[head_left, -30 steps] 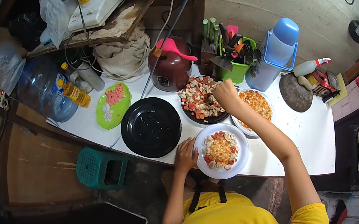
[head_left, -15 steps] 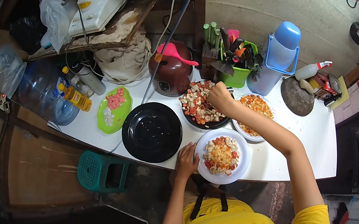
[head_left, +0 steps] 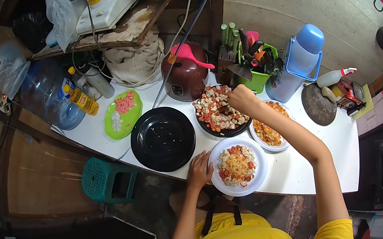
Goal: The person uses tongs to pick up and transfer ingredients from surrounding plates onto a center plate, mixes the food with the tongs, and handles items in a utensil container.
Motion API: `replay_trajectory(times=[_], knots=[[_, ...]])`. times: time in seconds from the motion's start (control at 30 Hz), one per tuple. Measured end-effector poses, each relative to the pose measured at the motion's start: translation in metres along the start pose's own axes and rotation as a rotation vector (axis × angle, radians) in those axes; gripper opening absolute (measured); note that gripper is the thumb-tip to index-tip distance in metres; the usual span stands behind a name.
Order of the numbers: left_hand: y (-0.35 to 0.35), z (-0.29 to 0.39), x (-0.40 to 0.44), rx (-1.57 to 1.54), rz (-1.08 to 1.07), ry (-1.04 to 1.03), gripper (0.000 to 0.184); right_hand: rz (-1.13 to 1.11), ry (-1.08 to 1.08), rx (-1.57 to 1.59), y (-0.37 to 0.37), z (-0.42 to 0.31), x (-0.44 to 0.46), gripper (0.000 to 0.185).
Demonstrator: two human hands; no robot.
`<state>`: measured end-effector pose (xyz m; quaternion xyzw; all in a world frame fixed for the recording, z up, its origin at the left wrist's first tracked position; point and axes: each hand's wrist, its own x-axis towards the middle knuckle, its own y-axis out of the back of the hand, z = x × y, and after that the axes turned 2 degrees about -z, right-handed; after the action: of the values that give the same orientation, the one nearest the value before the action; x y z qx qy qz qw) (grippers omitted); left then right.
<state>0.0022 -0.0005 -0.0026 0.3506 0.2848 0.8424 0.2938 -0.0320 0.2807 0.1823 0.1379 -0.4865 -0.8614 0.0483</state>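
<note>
A round black pan (head_left: 234, 132) heaped with chopped orange and off-white pieces (head_left: 212, 106) sat on the white table (head_left: 312, 162) near the glossy maroon cooker (head_left: 186, 83), the person's right hand (head_left: 243, 101) over its right side, fingers curled; I couldn't tell what they pinched. Nearer the person stood a round white plate (head_left: 260, 169) of yellowish shredded food, and just beside it the left hand (head_left: 199, 170) rested at the table's edge, fingers extended, by a wide black bowl (head_left: 162, 137).
</note>
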Motion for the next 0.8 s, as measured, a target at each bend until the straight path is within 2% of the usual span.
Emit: replay_trajectory(times=[0.13,0.27,0.33,0.43,0.8], knots=[[-0.001,-0.001,0.0,0.001,-0.002,-0.006,0.037,-0.105,-0.035,-0.048,0.012,0.005,-0.004,0.012],[-0.003,-0.004,-0.002,0.002,0.008,-0.014,0.038,0.062,-0.055,-0.011,0.002,0.011,-0.004,0.008],[-0.003,-0.004,-0.001,-0.003,0.007,-0.02,0.038,0.075,-0.079,-0.012,0.01,0.012,-0.006,0.007],[-0.002,-0.003,-0.001,-0.009,0.003,-0.021,0.039,-0.046,-0.048,0.023,0.024,0.016,-0.006,0.01],[-0.002,-0.003,-0.001,-0.022,-0.003,-0.006,0.037,0.038,-0.157,0.091,0.012,0.01,-0.032,0.008]])
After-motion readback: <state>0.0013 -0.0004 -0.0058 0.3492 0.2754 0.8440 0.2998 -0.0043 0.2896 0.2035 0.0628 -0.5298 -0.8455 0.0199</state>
